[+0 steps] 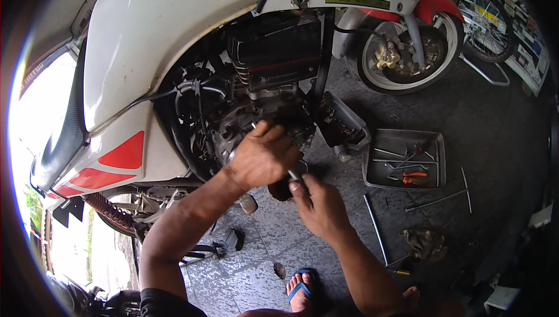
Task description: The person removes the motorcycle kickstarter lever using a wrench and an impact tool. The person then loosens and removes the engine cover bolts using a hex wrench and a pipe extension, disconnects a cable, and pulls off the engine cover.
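My left hand (265, 157) is closed in front of the motorcycle's engine (244, 122). A bright metal bar (293, 173) shows below that hand, and a shiny tip sticks out above it; the part between is hidden by the fingers. My right hand (320, 206) is just below and to the right, its thumb and fingers closed round the bar's lower end. What the bar fits onto is hidden behind my hands. Above them is the black finned cylinder (273, 49) of the engine. A foot pedal (248, 203) pokes out beneath my left wrist.
A grey tray (439, 159) holds several tools, including orange-handled pliers (414, 174). An open toolbox (343, 122) stands beside it. On the floor lie a T-handle wrench (445, 199), a long metal bar (375, 229), a crumpled rag (424, 243) and a yellow-handled screwdriver (402, 271). The front wheel (407, 55) stands beyond.
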